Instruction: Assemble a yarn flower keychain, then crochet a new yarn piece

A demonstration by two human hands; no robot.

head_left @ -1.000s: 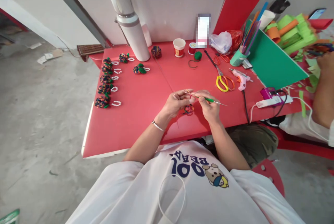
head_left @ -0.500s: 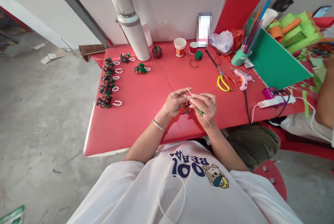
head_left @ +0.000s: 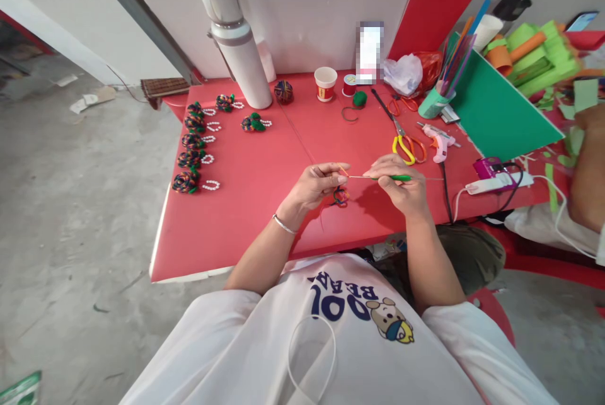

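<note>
My right hand [head_left: 401,183] is closed around the green grip of a crochet hook [head_left: 396,177]. The hook lies almost level, its thin metal shaft pointing left towards my other hand. My left hand [head_left: 317,186] pinches a small multicoloured crochet piece [head_left: 341,197], which hangs below its fingertips. An orange stretch of yarn [head_left: 344,171] shows at the left fingertips near the hook's tip. From there a thin strand runs back across the table to a dark multicoloured yarn ball [head_left: 283,91].
On the red table [head_left: 236,228], several yarn bundles [head_left: 185,181] with white bead loops [head_left: 211,185] stand at left. A tall white flask [head_left: 241,46], a paper cup [head_left: 326,84] and a green ball [head_left: 359,99] are behind. Scissors [head_left: 404,150], a glue gun [head_left: 440,142] and a power strip [head_left: 501,184] lie right.
My right hand has moved right, away from my left hand. The hook has swung from steeply slanted to nearly level. My left hand has stayed almost in place.
</note>
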